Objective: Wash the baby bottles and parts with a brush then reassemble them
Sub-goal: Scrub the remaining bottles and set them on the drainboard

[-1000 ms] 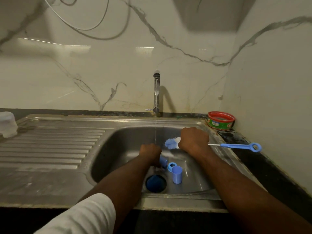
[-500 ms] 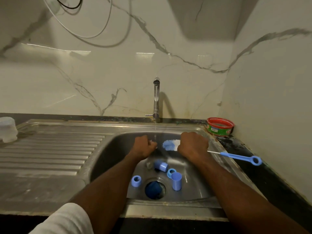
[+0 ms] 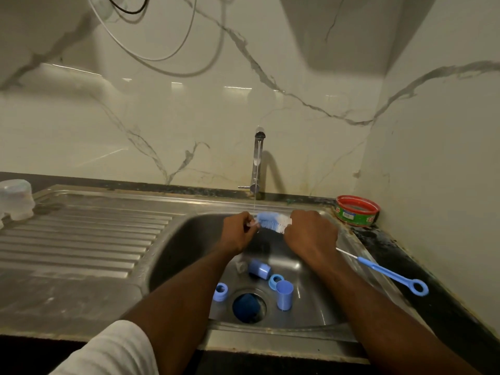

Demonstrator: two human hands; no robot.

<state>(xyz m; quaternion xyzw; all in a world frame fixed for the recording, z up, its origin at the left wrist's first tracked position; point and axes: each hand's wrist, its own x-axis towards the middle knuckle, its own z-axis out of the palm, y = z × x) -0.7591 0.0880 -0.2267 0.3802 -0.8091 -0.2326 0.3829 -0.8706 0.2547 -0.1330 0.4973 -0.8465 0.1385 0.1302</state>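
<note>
Bottle brush (image 3: 272,222), blue and white bristles, held level above the sink basin (image 3: 189,239), just under the thin stream from the tap (image 3: 258,161). Right hand (image 3: 311,234) is curled round the brush's stem next to the bristles; the blue handle with ring end (image 3: 392,274) sticks out past the wrist, over the basin's right rim toward the dark counter. Left hand (image 3: 239,232) pinches a small pale part (image 3: 250,224) at the bristle tip; too small and blurred to identify. Both hands sit near the basin's back wall, in front of the tap. On the basin floor below the hands: a blue cap lying on its side (image 3: 259,269), a blue ring (image 3: 276,280), an upright blue cap (image 3: 284,295) just right of the drain (image 3: 249,305), another blue ring (image 3: 220,291) left of the drain. Ribbed drainboard (image 3: 81,239) lies left of the basin, with a clear lidded container (image 3: 16,198) at its far left corner. Red and green tub (image 3: 357,211) sits at the basin's back right corner, against the wall.
</note>
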